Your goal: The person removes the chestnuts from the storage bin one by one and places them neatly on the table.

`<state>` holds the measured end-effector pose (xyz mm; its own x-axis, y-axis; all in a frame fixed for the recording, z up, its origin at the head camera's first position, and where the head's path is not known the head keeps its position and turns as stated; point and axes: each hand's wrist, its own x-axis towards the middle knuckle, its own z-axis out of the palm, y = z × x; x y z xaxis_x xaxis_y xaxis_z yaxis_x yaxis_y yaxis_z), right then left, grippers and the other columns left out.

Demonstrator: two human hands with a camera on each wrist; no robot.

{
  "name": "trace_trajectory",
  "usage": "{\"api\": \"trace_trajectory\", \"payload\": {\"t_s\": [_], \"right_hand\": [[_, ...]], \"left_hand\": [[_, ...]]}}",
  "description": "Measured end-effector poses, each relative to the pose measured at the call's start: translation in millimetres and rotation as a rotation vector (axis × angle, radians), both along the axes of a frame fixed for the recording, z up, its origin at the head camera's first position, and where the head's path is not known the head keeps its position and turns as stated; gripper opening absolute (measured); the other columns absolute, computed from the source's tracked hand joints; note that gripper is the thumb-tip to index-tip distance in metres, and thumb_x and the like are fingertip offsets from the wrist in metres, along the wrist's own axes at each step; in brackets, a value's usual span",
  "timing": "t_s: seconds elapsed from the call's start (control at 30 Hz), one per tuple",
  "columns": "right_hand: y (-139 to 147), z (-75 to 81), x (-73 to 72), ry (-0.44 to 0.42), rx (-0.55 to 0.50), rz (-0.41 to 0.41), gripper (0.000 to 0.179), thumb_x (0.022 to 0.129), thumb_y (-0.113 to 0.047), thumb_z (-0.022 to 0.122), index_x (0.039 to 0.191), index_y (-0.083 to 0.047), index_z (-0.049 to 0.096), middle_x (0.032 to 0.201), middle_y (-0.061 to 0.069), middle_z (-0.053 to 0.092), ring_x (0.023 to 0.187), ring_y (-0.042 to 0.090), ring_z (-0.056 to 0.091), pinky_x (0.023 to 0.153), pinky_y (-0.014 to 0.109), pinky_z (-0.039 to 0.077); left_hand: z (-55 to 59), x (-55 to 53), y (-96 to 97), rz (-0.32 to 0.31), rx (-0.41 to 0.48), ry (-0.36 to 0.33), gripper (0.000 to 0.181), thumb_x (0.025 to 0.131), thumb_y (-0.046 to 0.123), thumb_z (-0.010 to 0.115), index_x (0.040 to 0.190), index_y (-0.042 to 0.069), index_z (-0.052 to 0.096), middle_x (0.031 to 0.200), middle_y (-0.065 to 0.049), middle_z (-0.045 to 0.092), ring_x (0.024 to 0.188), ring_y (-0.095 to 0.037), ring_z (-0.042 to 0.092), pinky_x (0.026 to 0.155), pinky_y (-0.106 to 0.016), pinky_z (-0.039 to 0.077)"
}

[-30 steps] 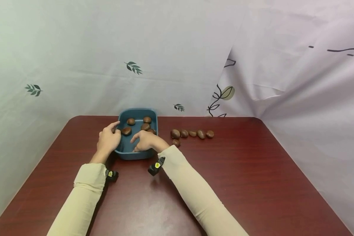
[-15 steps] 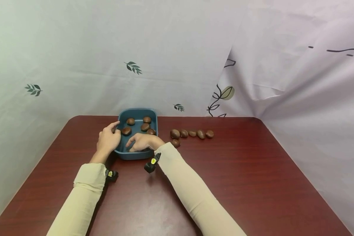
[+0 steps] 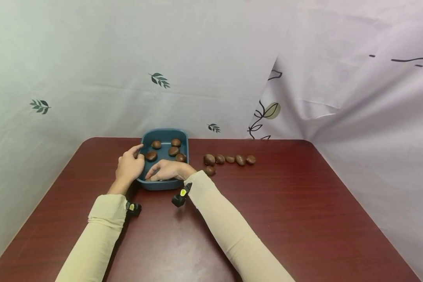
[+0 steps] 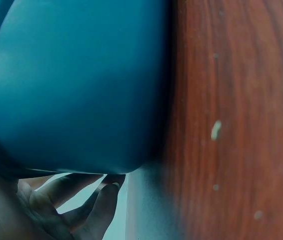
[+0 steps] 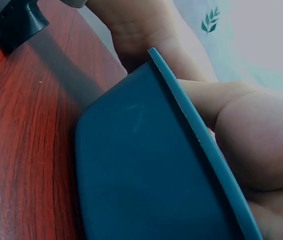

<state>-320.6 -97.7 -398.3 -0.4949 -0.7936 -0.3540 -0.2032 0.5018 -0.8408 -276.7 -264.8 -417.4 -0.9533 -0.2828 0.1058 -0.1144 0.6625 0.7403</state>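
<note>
In the head view, a blue plastic bin (image 3: 163, 187) stands at the table's far left with several loose brown chestnuts (image 3: 174, 151) inside. My left hand (image 3: 129, 167) grips the bin's left wall, thumb at the rim; the left wrist view shows its fingers (image 4: 99, 210) against the outside. My right hand (image 3: 167, 170) reaches over the right side, down into the near left corner. Its thumb and forefinger close there on a small brown chestnut (image 3: 148, 179), mostly hidden by the fingers. The right wrist view shows only the palm (image 5: 256, 135) above the rim.
Right of the bin several chestnuts (image 3: 240, 159) lie in a row on the dark red table (image 3: 285, 211). One more chestnut (image 3: 210, 170) lies below the row's left end. A pale patterned cloth (image 3: 211, 70) hangs behind the table.
My right hand has moved left and slightly down inside the bin, and its fingertips have come closer together. My left hand and the chestnuts on the table have stayed in place.
</note>
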Motion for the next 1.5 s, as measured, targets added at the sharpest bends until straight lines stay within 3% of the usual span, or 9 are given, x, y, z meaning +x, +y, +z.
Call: {"api": "trace_trajectory", "payload": {"t_s": [0.23, 0.5, 0.63, 0.8, 1.03, 1.23, 1.5], "right_hand": [[-1.3, -1.3, 1.4, -0.065, -0.061, -0.018, 0.022, 0.096, -0.019, 0.065, 0.115, -0.009, 0.070, 0.107, -0.005, 0.063, 0.094, 0.008, 0.059, 0.081, 0.026, 0.050], [-0.2, 2.7, 5.8, -0.138, -0.166, -0.090, 0.018, 0.096, -0.016, 0.066, 0.111, -0.008, 0.070, 0.107, -0.003, 0.064, 0.092, 0.011, 0.065, 0.079, 0.027, 0.053], [4.8, 6.6, 8.4, -0.144, -0.190, -0.137, 0.019, 0.096, -0.017, 0.066, 0.113, -0.010, 0.071, 0.104, -0.001, 0.067, 0.088, 0.015, 0.070, 0.076, 0.028, 0.055], [17.4, 14.9, 10.4, -0.152, -0.250, -0.184, 0.024, 0.097, -0.015, 0.063, 0.119, -0.009, 0.070, 0.099, 0.005, 0.072, 0.084, 0.020, 0.072, 0.072, 0.030, 0.056], [48.9, 25.1, 8.6, -0.061, -0.314, -0.245, 0.031, 0.097, -0.017, 0.064, 0.127, -0.006, 0.067, 0.100, 0.005, 0.074, 0.089, 0.022, 0.073, 0.076, 0.037, 0.057], [81.6, 28.4, 5.6, 0.019, -0.361, -0.311, 0.034, 0.096, -0.017, 0.066, 0.127, -0.004, 0.066, 0.105, 0.010, 0.074, 0.097, 0.035, 0.070, 0.078, 0.042, 0.057], [124.0, 27.1, 2.5, 0.089, -0.367, -0.425, 0.030, 0.095, -0.014, 0.067, 0.123, -0.004, 0.069, 0.106, 0.014, 0.072, 0.095, 0.037, 0.070, 0.085, 0.056, 0.052]], "left_hand": [[0.4, 0.7, -1.0, -0.012, 0.016, -0.011, 0.053, 0.101, 0.021, 0.036, 0.154, 0.019, 0.040, 0.143, -0.021, 0.052, 0.051, -0.024, 0.036, 0.042, -0.033, 0.029], [1.0, 1.2, -1.7, -0.020, 0.015, -0.010, 0.054, 0.100, 0.022, 0.036, 0.153, 0.018, 0.041, 0.134, -0.022, 0.058, 0.048, -0.021, 0.035, 0.041, -0.033, 0.029], [-0.1, 1.3, -1.4, -0.017, 0.012, -0.007, 0.054, 0.099, 0.021, 0.038, 0.153, 0.018, 0.042, 0.117, -0.019, 0.063, 0.046, -0.019, 0.032, 0.040, -0.032, 0.028], [-0.6, 0.6, -1.1, -0.008, 0.008, -0.001, 0.054, 0.099, 0.020, 0.038, 0.152, 0.019, 0.043, 0.122, -0.019, 0.062, 0.049, -0.022, 0.036, 0.041, -0.033, 0.030], [0.8, 1.0, -0.6, -0.001, 0.006, -0.008, 0.053, 0.100, 0.022, 0.038, 0.153, 0.020, 0.042, 0.144, -0.021, 0.051, 0.060, -0.028, 0.043, 0.046, -0.036, 0.031], [1.2, 0.3, 0.2, -0.007, 0.016, -0.015, 0.054, 0.100, 0.022, 0.037, 0.153, 0.021, 0.041, 0.146, -0.021, 0.049, 0.065, -0.030, 0.045, 0.046, -0.035, 0.030], [1.3, 1.1, -0.2, -0.008, 0.017, -0.009, 0.054, 0.100, 0.021, 0.037, 0.153, 0.021, 0.041, 0.146, -0.022, 0.049, 0.061, -0.028, 0.042, 0.046, -0.035, 0.030]]}}
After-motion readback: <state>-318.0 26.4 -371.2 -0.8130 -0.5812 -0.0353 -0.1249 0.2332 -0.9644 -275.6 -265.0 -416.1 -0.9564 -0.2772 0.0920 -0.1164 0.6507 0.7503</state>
